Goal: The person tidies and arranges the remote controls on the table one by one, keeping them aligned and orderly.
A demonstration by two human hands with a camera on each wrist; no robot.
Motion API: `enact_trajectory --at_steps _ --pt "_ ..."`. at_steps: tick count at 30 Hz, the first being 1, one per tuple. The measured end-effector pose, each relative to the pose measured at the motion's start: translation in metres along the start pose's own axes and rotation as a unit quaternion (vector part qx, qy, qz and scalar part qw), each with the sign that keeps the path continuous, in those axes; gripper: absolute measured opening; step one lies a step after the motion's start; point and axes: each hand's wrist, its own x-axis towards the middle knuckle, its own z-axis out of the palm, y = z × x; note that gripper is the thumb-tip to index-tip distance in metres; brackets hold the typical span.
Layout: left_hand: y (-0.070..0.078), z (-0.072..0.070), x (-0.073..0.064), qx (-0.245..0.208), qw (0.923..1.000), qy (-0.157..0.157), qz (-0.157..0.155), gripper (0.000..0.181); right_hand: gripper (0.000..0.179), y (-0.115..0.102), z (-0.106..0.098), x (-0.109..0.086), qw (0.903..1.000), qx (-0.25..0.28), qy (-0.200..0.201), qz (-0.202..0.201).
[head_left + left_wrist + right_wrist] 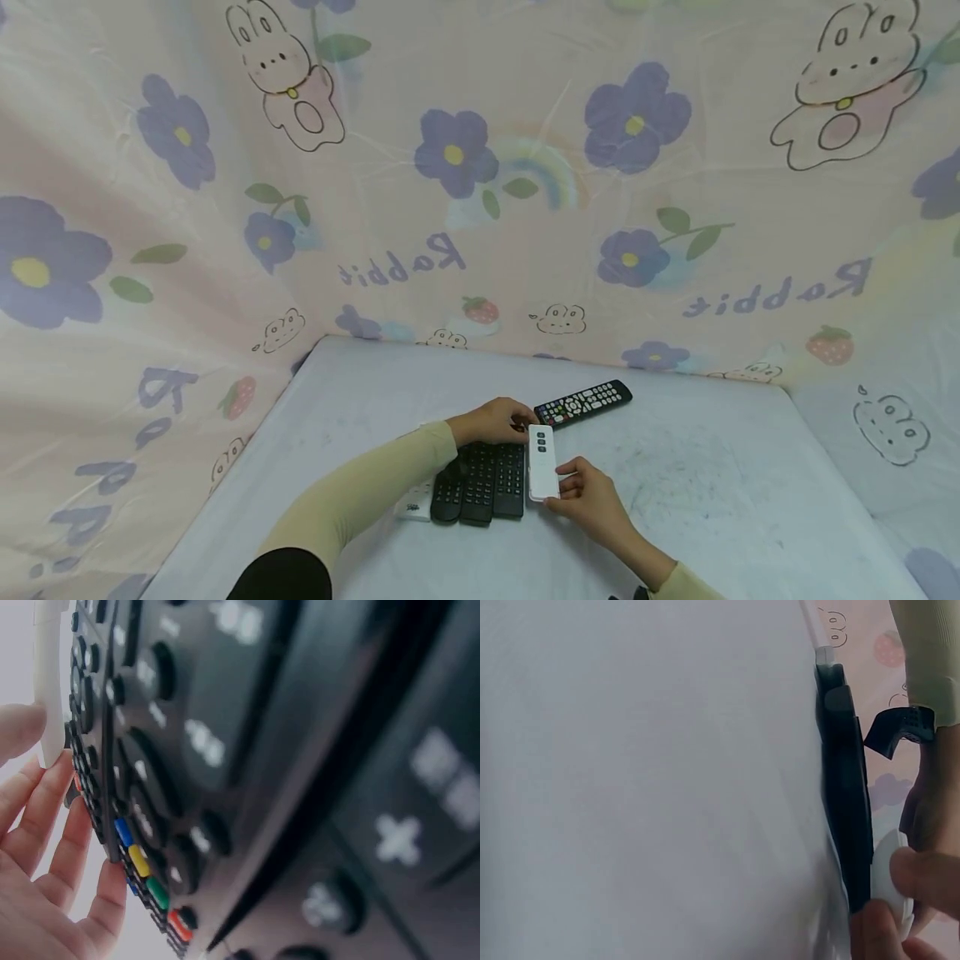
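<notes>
A slim white remote control [542, 479] with a few dark buttons is held between both hands, at the right end of a row of remotes. My left hand [491, 421] pinches its far end with thumb and fingers; in the left wrist view the thumb [19, 731] lies against the white remote [49, 682]. At the near end, my right hand [592, 502] pinches the lower right corner. The right wrist view shows the white remote [883, 881] edge-on between thumb and fingers. Just left of it lie three black remotes [478, 492] side by side.
Another white remote [415, 503] lies at the row's left end, partly under the left forearm. Behind the hands a black remote with white buttons [600, 398] lies at a slant. A white-covered table [720, 500] meets rabbit-and-flower curtains [525, 225] at its back and sides.
</notes>
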Motion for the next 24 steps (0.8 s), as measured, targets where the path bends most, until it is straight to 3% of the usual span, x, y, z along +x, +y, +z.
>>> enact_trajectory --at_steps 24 --pt "-0.0036 0.0025 0.0028 0.042 0.9990 -0.008 0.007 0.022 0.047 0.0053 0.0074 0.0067 0.9997 -0.024 0.001 0.007"
